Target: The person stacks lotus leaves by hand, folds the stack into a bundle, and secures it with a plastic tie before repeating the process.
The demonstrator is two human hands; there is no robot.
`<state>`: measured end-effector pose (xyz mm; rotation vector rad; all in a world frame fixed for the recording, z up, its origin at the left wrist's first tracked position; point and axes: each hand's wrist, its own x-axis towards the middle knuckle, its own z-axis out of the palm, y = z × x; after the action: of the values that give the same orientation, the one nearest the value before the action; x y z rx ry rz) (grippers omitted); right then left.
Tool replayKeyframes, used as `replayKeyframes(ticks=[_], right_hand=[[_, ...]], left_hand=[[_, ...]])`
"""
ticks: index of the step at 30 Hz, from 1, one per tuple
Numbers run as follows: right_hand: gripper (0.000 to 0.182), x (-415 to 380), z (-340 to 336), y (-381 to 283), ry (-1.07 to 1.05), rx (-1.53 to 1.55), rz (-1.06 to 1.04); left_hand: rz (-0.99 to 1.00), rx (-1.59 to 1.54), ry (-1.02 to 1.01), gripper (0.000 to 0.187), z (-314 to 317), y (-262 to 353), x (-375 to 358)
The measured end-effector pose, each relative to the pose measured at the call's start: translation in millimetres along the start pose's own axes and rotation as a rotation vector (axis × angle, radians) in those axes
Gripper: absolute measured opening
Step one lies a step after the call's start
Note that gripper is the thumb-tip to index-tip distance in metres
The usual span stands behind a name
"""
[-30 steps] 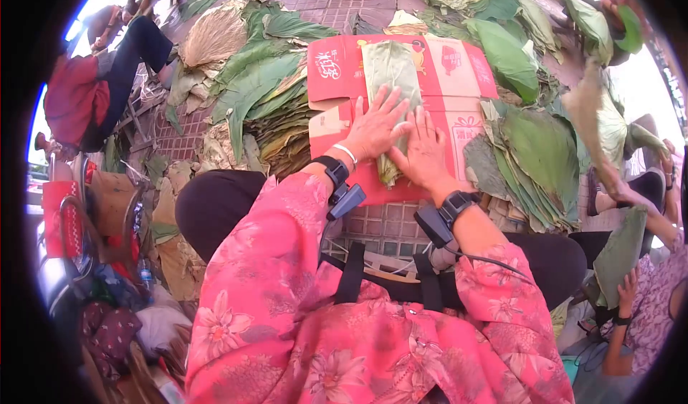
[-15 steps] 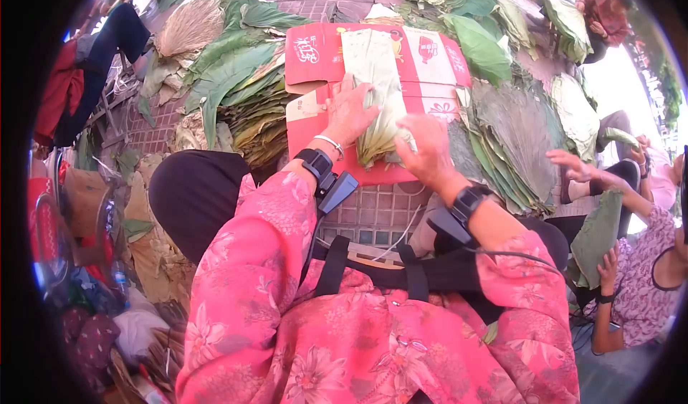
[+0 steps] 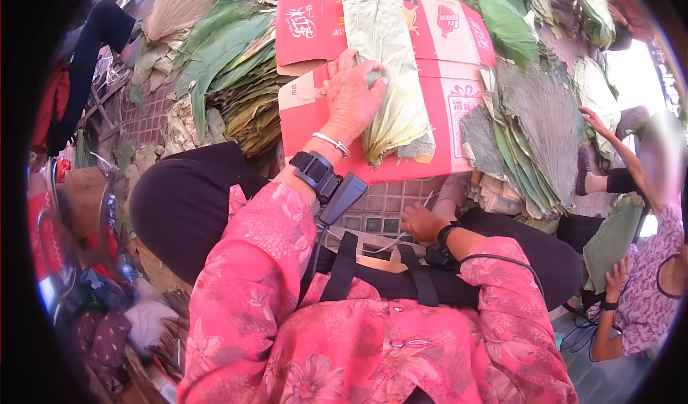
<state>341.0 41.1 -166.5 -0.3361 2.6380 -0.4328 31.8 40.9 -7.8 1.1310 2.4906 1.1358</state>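
Note:
A long folded bundle of pale green dried leaf [image 3: 394, 67] lies on a flattened red cardboard box [image 3: 315, 121], its gathered, ribbed end towards me. My left hand [image 3: 352, 96] is on the bundle's left edge, fingers curled. A small grey-green piece shows between its thumb and forefinger. Low over my lap, by my foot, my right hand [image 3: 423, 222] has its fingers curled down beside a thin pale strip [image 3: 394, 245]. Whether it grips that strip is hidden. A greyish leaf piece [image 3: 418, 147] pokes out under the bundle's lower right end.
Stacked dried leaves [image 3: 251, 113] are at the box's left, and more fan-shaped leaves [image 3: 534, 117] at its right. A large green leaf [image 3: 505, 27] overlaps the upper right corner. Another person [image 3: 648, 296] sits at right beside an upright leaf [image 3: 613, 243].
My right hand has left the bundle's lower end and moved down to my lap, near the pale strip. My left hand stays on the bundle. The other person's raised hand has shifted.

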Motion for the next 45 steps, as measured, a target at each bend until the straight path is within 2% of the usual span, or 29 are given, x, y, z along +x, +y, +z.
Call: replayKeyframes(ticks=[2, 5, 8, 9, 11, 15, 18, 19, 22, 25, 27, 28, 30, 31, 33, 34, 36, 40, 41, 44, 45], right_hand=[[0.011, 4.5, 1.9, 0.7, -0.015, 0.02, -0.01], [0.013, 8.6, 8.5, 4.9, -0.035, 0.275, 0.116], [0.018, 14.4, 1.9, 0.9, 0.109, 0.51, 0.285], [0.02, 16.0, -22.5, -3.7, 0.099, 0.512, 0.273], [0.024, 13.1, -112.2, -19.4, 0.082, 0.515, 0.242], [0.022, 6.6, -208.4, -23.0, 0.232, 0.665, 0.199], [0.019, -6.1, -263.1, -23.0, 0.416, 0.938, 0.236], [0.017, -11.7, -279.9, -23.9, 0.454, 1.024, 0.274], [0.015, -18.4, -303.1, -10.0, 0.623, 1.127, 0.314], [0.017, -28.0, -320.9, -4.8, 0.825, 1.113, 0.331], [0.018, -31.5, -322.5, 3.6, 0.921, 1.145, 0.342], [0.018, -31.0, -322.2, 3.9, 0.902, 1.135, 0.332], [0.018, -31.4, -316.1, -0.3, 0.867, 1.12, 0.317], [0.019, -29.1, -306.3, -1.0, 0.784, 1.085, 0.342], [0.019, -13.8, -276.7, -2.4, 0.587, 0.981, 0.293], [0.02, -8.1, -268.8, -8.5, 0.548, 0.877, 0.271], [0.021, 1.9, -254.6, -17.2, 0.505, 0.733, 0.234], [0.024, 8.0, -236.5, -24.1, 0.47, 0.647, 0.221], [0.024, 8.9, -235.3, -25.0, 0.463, 0.64, 0.225], [0.025, 12.1, -223.4, -24.3, 0.538, 0.626, 0.199], [0.025, 12.9, -218.2, -23.8, 0.534, 0.615, 0.201]], left_hand=[[-0.009, -0.007, 0.001, 0.025, -0.1, 1.6, -1.4], [-0.022, -0.03, 0.016, 0.025, -2.0, 0.0, -0.2], [-0.017, -0.085, -0.033, 0.025, -2.8, -0.1, 4.6], [-0.014, -0.103, -0.058, 0.025, -5.2, -3.5, 6.9], [0.075, -0.094, -0.088, 0.028, -6.0, -14.4, 15.0], [0.14, -0.124, -0.229, 0.031, -36.5, -17.7, 30.6], [0.029, -0.501, -0.162, 0.026, -56.1, 5.9, 30.3], [-0.005, -0.724, -0.257, 0.022, -66.5, 23.5, 21.3], [-0.232, -0.814, -0.765, 0.022, -109.7, 63.1, -0.6], [-0.111, -0.697, -0.938, 0.023, -129.8, 54.5, 0.1], [-0.053, -0.554, -0.786, 0.025, -134.8, 32.1, 15.0], [-0.027, -0.484, -0.71, 0.026, -138.1, 22.7, 21.8], [0.06, -0.108, -0.659, 0.03, -147.2, 5.4, 32.4], [0.097, 0.079, -0.631, 0.033, -147.0, -0.4, 34.8], [0.007, -0.096, -0.51, 0.043, -123.2, -5.5, 27.3], [-0.035, -0.184, -0.445, 0.048, -106.0, -10.2, 23.0], [-0.131, -0.168, -0.301, 0.058, -56.8, -37.1, 22.7], [-0.272, -0.184, -0.158, 0.073, -40.9, 12.7, 12.3], [-0.314, -0.229, -0.12, 0.072, -7.6, -11.8, 20.8], [-0.361, -0.121, -0.118, 0.067, 0.2, -2.9, 20.5], [-0.364, -0.259, -0.176, 0.062, 8.3, -10.7, 22.9]])
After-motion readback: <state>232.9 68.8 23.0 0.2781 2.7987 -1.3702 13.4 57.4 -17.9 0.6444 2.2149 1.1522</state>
